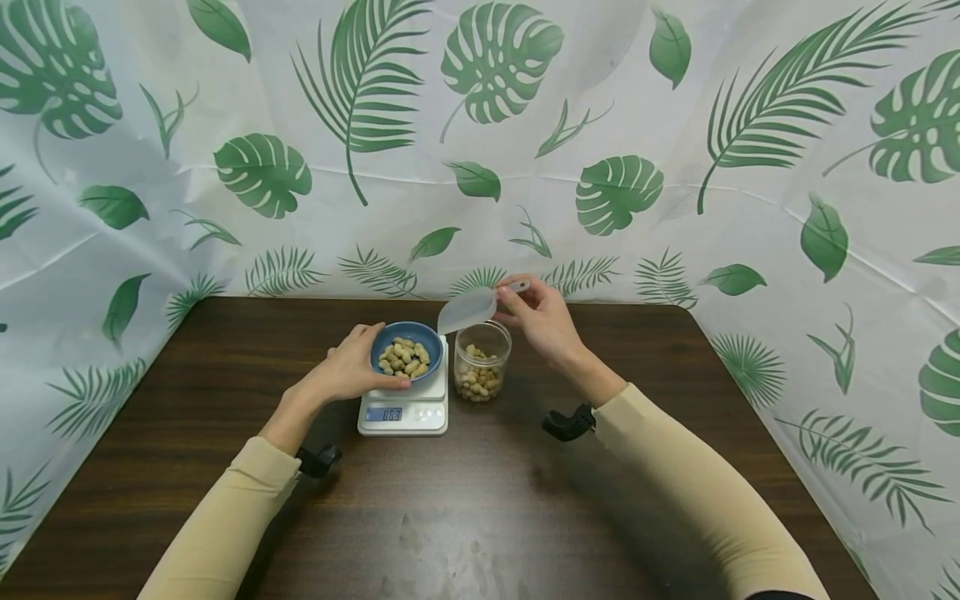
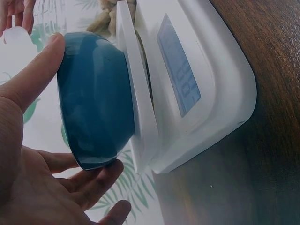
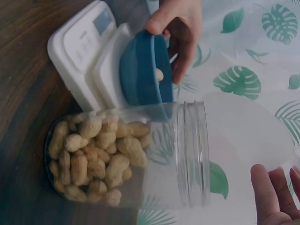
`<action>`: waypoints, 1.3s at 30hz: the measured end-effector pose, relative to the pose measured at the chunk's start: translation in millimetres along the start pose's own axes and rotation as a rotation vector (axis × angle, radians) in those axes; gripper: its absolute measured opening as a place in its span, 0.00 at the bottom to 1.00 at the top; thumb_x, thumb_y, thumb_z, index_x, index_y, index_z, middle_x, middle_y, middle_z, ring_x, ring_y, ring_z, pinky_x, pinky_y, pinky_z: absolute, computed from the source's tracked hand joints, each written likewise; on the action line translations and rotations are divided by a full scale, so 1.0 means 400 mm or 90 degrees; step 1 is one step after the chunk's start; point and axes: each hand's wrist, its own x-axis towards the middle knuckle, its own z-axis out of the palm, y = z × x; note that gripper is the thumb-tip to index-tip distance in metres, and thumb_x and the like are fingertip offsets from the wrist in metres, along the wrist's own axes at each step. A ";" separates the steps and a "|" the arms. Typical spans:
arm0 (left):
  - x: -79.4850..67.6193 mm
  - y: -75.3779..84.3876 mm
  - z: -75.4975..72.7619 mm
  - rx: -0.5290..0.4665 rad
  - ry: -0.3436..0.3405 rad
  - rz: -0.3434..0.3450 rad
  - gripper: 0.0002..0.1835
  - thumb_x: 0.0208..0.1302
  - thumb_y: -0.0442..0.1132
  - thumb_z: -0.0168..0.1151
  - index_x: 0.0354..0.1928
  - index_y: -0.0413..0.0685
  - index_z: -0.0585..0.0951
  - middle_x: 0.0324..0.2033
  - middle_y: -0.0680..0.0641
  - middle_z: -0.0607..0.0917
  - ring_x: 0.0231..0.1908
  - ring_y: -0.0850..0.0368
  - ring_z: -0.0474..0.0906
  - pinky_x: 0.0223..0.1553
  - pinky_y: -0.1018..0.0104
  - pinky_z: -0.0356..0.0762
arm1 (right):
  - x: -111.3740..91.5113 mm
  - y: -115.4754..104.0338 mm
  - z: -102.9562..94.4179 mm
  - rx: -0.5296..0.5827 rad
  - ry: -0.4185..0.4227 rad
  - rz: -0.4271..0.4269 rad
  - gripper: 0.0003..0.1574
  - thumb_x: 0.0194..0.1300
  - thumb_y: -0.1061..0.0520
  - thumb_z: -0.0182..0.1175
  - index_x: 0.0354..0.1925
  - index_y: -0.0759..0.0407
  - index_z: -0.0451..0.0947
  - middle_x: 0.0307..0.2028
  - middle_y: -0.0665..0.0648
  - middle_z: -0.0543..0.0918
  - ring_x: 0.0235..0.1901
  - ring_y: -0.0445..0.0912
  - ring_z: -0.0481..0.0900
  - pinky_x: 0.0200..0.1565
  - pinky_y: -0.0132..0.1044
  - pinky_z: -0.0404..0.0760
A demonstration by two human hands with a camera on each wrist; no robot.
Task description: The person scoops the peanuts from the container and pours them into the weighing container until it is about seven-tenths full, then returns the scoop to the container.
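Observation:
In the head view, my left hand (image 1: 347, 367) grips a small blue bowl (image 1: 432, 340) between thumb and fingers. Unshelled peanuts (image 1: 405, 357) lie in it. The bowl sits at the plate of a white kitchen scale (image 1: 429, 423) with digits showing on its display. Just right of the scale stands a clear open jar (image 3: 161, 187), part filled with peanuts (image 3: 93, 157). My right hand (image 1: 546, 323) pinches the handle of a translucent white scoop (image 1: 467, 311), held above the jar's mouth and tilted toward the bowl. The left wrist view shows the bowl's glossy outer wall (image 2: 96, 98).
Scale and jar stand on a dark wooden table (image 1: 450, 517), near its back edge. Behind and at both sides hangs a white sheet (image 1: 420, 196) printed with green leaves. A black strap device (image 1: 567, 423) is at my right wrist, another (image 1: 320, 460) at my left.

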 end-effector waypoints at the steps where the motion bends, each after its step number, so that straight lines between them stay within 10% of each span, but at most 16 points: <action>1: 0.000 0.000 0.000 0.000 -0.001 0.000 0.63 0.55 0.61 0.77 0.79 0.31 0.54 0.69 0.29 0.64 0.67 0.33 0.64 0.63 0.24 0.52 | -0.001 -0.002 -0.004 -0.002 -0.001 0.000 0.20 0.79 0.60 0.55 0.58 0.77 0.72 0.53 0.68 0.77 0.55 0.55 0.80 0.58 0.57 0.77; 16: 0.007 0.040 -0.006 0.006 0.028 0.021 0.61 0.53 0.61 0.79 0.80 0.42 0.55 0.74 0.32 0.57 0.72 0.33 0.54 0.63 0.26 0.46 | -0.023 -0.054 -0.054 -0.129 -0.027 -0.008 0.17 0.80 0.58 0.55 0.56 0.71 0.74 0.52 0.67 0.78 0.53 0.55 0.81 0.52 0.47 0.82; 39: 0.069 0.145 0.060 0.046 0.047 0.137 0.56 0.53 0.61 0.79 0.78 0.44 0.63 0.71 0.38 0.66 0.70 0.40 0.63 0.67 0.30 0.48 | -0.022 -0.087 -0.072 -0.370 -0.094 -0.010 0.13 0.78 0.54 0.58 0.53 0.62 0.78 0.44 0.61 0.82 0.41 0.53 0.85 0.42 0.39 0.85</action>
